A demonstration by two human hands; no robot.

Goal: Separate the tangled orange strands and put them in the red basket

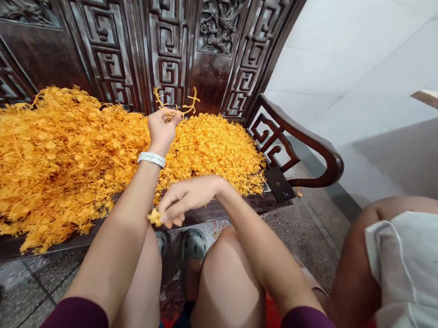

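We see left hand (pixel 163 127) raised over pile (pixel 66 158) on surface (pixel 213 215), fingers pinching sprig (pixel 176 104). Right hand (pixel 186 197) at front edge, fingers clenched on bit (pixel 154 216). We judge sprigs light, springy, tangly; best pinched at stem. Phone (pixel 280 184) near right edge.

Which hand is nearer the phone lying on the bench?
Right. The right hand hangs just off the bench's front edge, left of the phone. The left hand is raised over the orange pile, farther away.

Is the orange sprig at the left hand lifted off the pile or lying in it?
Lifted. The left hand pinches the sprig, whose branches stand above the pile against the dark carved bench back.
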